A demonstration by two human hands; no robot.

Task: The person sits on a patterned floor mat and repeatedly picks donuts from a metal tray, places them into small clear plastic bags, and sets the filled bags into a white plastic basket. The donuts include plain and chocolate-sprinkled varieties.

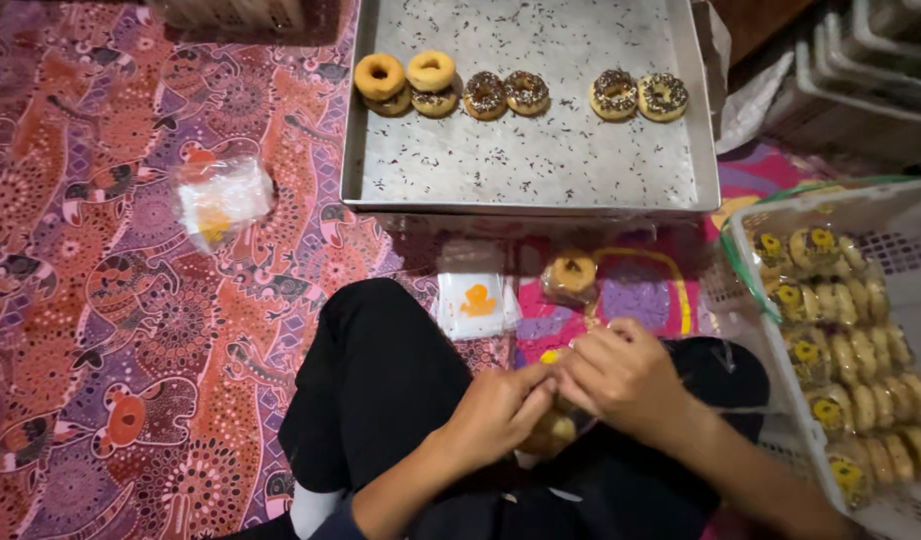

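Seated on a patterned floor mat (pixel 111 330), person works over own lap, just below the metal tray (pixel 529 160), the landmark here. Left hand (pixel 496 412) and right hand (pixel 621 375) meet over a small bagged donut (pixel 551 428), which sits between them, directly below the tray's front edge and partly hidden. Left fingers (pixel 529 385) look closed on the bag's top; right fingers (pixel 589 352) curl tight on the same spot, pinching the plastic. Neither hand is spread. Risks, as a judgement: the pinch is on thin film only, so a slip could drop the donut onto the lap; squeezing lower could smear the topping. Another wrapped donut (pixel 571 275) lies just below the tray, near enough to the right hand to be knocked. A stack of empty bags (pixel 476 303) lies below the tray too, left of that donut. On the tray: six donuts (pixel 526 92) in a row, loose sprinkles all round. Right of the tray, a white basket (pixel 916 230) of packed donuts.
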